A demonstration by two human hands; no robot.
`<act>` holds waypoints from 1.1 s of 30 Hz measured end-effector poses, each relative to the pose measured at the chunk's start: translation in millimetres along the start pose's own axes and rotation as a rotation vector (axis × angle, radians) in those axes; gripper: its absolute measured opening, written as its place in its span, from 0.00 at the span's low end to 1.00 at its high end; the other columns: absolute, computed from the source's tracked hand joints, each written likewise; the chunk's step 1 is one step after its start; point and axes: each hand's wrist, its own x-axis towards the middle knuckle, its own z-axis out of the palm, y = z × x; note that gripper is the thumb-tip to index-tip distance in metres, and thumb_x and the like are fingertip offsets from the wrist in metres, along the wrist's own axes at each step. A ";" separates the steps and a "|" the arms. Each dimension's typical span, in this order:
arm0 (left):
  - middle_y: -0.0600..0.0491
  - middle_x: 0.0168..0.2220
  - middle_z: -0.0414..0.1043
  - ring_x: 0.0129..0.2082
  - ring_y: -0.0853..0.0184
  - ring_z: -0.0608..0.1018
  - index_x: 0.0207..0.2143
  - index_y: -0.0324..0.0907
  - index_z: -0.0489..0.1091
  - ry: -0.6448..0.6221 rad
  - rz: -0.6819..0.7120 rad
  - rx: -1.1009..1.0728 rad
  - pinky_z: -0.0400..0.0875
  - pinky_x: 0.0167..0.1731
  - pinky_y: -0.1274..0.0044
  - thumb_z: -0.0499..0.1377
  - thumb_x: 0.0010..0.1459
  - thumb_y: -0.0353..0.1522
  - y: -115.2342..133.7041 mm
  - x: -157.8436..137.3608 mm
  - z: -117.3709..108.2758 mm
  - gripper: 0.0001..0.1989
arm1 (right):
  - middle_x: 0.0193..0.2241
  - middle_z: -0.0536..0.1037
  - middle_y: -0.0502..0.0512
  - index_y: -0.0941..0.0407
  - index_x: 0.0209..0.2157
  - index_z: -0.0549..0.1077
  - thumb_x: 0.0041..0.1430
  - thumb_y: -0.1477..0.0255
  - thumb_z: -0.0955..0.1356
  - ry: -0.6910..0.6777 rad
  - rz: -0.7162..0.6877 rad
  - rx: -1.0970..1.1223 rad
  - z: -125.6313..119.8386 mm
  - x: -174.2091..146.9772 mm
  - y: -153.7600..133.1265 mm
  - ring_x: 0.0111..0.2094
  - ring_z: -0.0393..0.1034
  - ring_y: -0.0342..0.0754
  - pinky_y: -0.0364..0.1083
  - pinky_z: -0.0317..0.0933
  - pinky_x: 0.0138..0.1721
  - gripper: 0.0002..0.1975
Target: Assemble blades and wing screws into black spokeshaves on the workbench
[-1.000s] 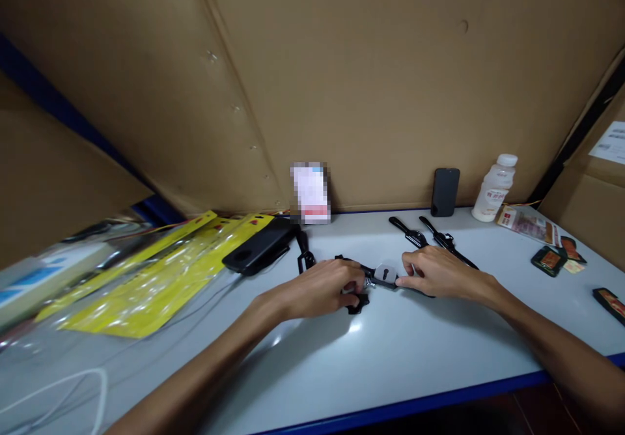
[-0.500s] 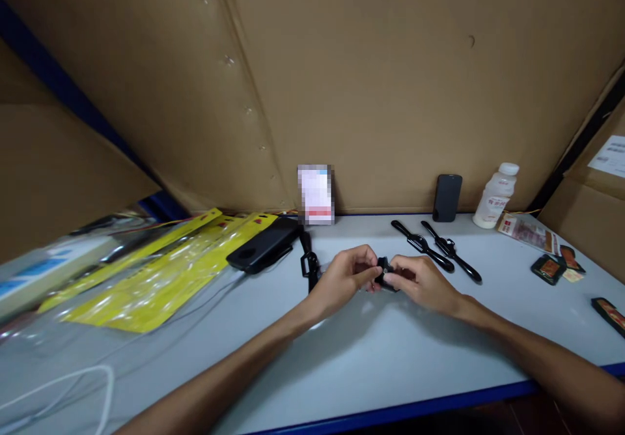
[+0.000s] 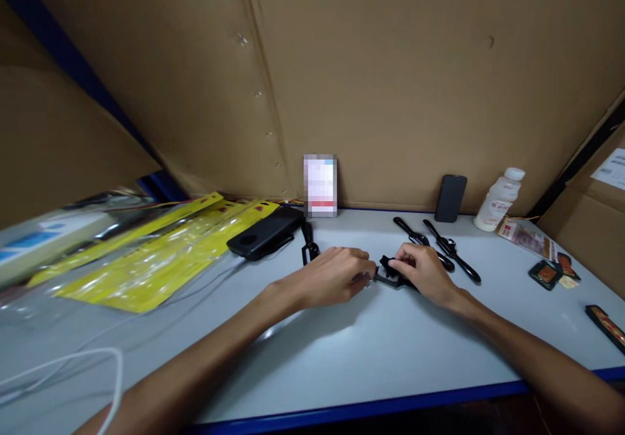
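My left hand (image 3: 336, 275) is closed at the left end of a black spokeshave body (image 3: 387, 282), its fingers curled round what looks like the handle. The body's open middle frame faces up, a little above the grey table. My right hand (image 3: 422, 269) pinches a small black part (image 3: 387, 263), apparently the cap piece, just above that frame. The right end of the body runs under my right hand and is partly hidden. Left of my left hand lies another black spokeshave body (image 3: 309, 251), its lower end covered by my forearm.
Two more black spokeshaves, one (image 3: 452, 252) in full view, lie behind my right hand. A black power bank (image 3: 266, 232) and yellow blister packs (image 3: 146, 259) are at the left. A phone (image 3: 450, 198), a bottle (image 3: 500, 199) and dark small pieces (image 3: 544, 274) stand or lie right.
My hands have moved apart. The small black part now sits raised in my right fingers, and the spokeshave's open frame has come into sight between the hands. The view has shifted slightly.
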 end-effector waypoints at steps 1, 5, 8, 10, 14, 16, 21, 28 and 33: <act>0.51 0.33 0.73 0.30 0.66 0.74 0.33 0.42 0.73 0.021 -0.024 0.023 0.57 0.27 0.76 0.52 0.61 0.26 -1.2 0.4 -0.1 0.10 | 0.25 0.74 0.49 0.54 0.25 0.68 0.60 0.68 0.69 -0.015 -0.002 -0.013 1.2 0.1 -0.3 0.26 0.64 0.44 0.46 0.55 0.31 0.10; 0.50 0.31 0.73 0.28 0.67 0.71 0.33 0.40 0.72 0.115 -0.103 0.132 0.56 0.26 0.75 0.49 0.64 0.27 -8.2 1.9 -1.4 0.12 | 0.25 0.73 0.49 0.55 0.24 0.69 0.60 0.70 0.69 -0.053 -0.023 -0.064 2.4 2.6 1.7 0.28 0.65 0.44 0.45 0.54 0.31 0.11; 0.50 0.32 0.73 0.29 0.66 0.72 0.33 0.40 0.71 0.134 -0.116 0.200 0.54 0.26 0.75 0.48 0.66 0.28 -10.3 2.5 -2.1 0.13 | 0.25 0.73 0.48 0.55 0.25 0.70 0.61 0.71 0.69 -0.059 -0.045 -0.084 3.6 4.3 4.6 0.28 0.65 0.44 0.45 0.54 0.32 0.10; 0.50 0.32 0.73 0.29 0.66 0.72 0.33 0.40 0.71 0.130 -0.116 0.228 0.53 0.25 0.75 0.48 0.66 0.28 -10.1 2.8 -1.8 0.14 | 0.25 0.74 0.48 0.55 0.26 0.70 0.61 0.71 0.69 -0.060 -0.047 -0.088 5.8 4.5 5.3 0.28 0.65 0.44 0.45 0.54 0.32 0.10; 0.50 0.32 0.73 0.29 0.66 0.73 0.32 0.40 0.71 0.135 -0.111 0.268 0.53 0.25 0.76 0.48 0.67 0.28 -11.6 3.2 0.0 0.14 | 0.25 0.74 0.48 0.55 0.25 0.69 0.62 0.70 0.68 -0.040 -0.049 -0.102 8.6 4.5 4.3 0.28 0.65 0.44 0.45 0.53 0.31 0.11; 0.49 0.32 0.73 0.30 0.65 0.73 0.33 0.40 0.71 0.143 -0.110 0.280 0.55 0.26 0.76 0.48 0.67 0.28 -14.5 2.9 0.3 0.14 | 0.25 0.73 0.49 0.55 0.25 0.69 0.64 0.69 0.66 -0.002 -0.057 -0.125 6.9 4.7 4.8 0.28 0.64 0.45 0.45 0.53 0.32 0.12; 0.48 0.34 0.74 0.32 0.64 0.74 0.36 0.40 0.72 0.129 -0.125 0.283 0.58 0.27 0.75 0.50 0.60 0.24 -20.6 0.8 -2.4 0.12 | 0.25 0.72 0.49 0.54 0.26 0.66 0.65 0.70 0.63 0.039 -0.066 -0.254 -6.9 2.5 11.2 0.27 0.63 0.45 0.45 0.51 0.31 0.12; 0.48 0.34 0.73 0.31 0.65 0.73 0.32 0.40 0.73 0.125 -0.125 0.252 0.56 0.25 0.75 0.49 0.57 0.22 -22.6 -1.1 -6.8 0.13 | 0.22 0.70 0.50 0.54 0.23 0.66 0.67 0.67 0.62 -0.130 -0.100 -0.438 -25.3 -0.2 5.8 0.24 0.60 0.45 0.47 0.46 0.29 0.17; 0.50 0.32 0.75 0.29 0.67 0.74 0.34 0.41 0.74 0.074 -0.139 0.099 0.57 0.27 0.76 0.51 0.59 0.25 -20.1 -3.2 -12.1 0.12 | 0.23 0.72 0.52 0.54 0.25 0.68 0.69 0.66 0.60 -0.115 -0.214 -0.488 -24.3 -4.0 6.2 0.24 0.62 0.45 0.47 0.46 0.29 0.18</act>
